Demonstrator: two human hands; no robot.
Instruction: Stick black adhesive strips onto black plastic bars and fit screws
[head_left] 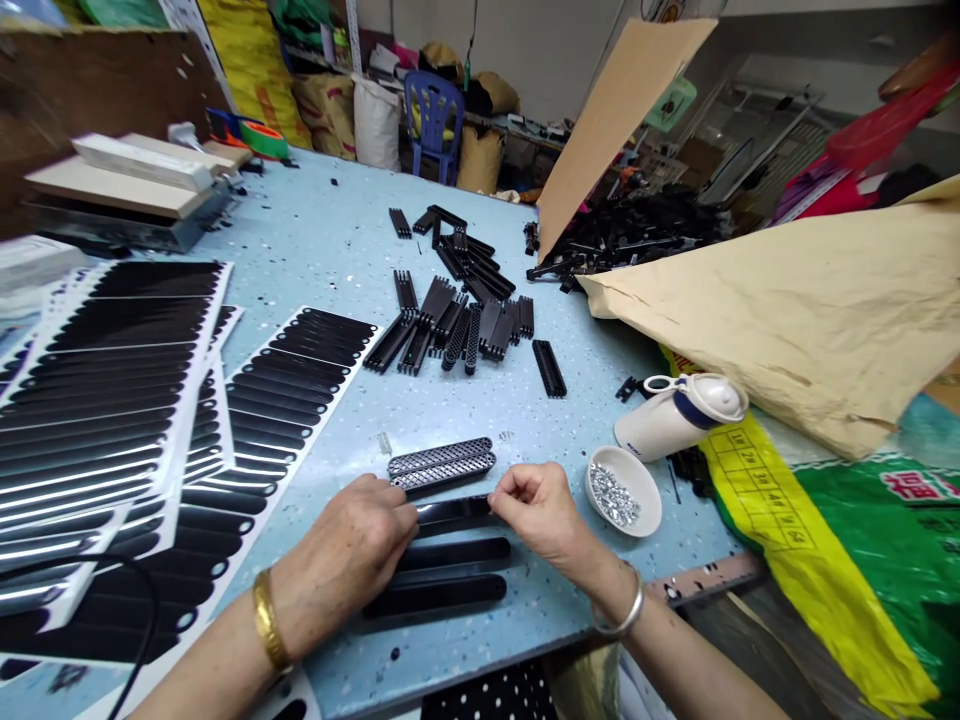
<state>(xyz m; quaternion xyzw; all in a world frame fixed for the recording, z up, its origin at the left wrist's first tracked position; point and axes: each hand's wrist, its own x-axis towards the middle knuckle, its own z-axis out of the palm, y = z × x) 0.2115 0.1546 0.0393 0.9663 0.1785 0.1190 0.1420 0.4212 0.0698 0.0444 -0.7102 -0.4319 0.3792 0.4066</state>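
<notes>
A glossy black sticker strip [454, 514] stretches between my two hands just over the table. My left hand [364, 530], its fingers closed, grips the left end. The right end is pinched between thumb and fingertips of my right hand [540, 515]. Nearer to me lie two smooth black round-ended bars [454, 553] side by side, their left ends partly hidden by my left hand. Just beyond the strip is a pair of black bars with a diamond-patterned face [442, 462]. Sheets of similar black strips [292, 390] overlap at the left.
A white bowl of small shiny metal parts [615, 492] stands right of my right hand, with a white bottle [675, 412] behind it. Several black plastic pieces [457, 320] are heaped mid-table. Brown paper [787, 310] and a cardboard sheet [615, 130] border the right side.
</notes>
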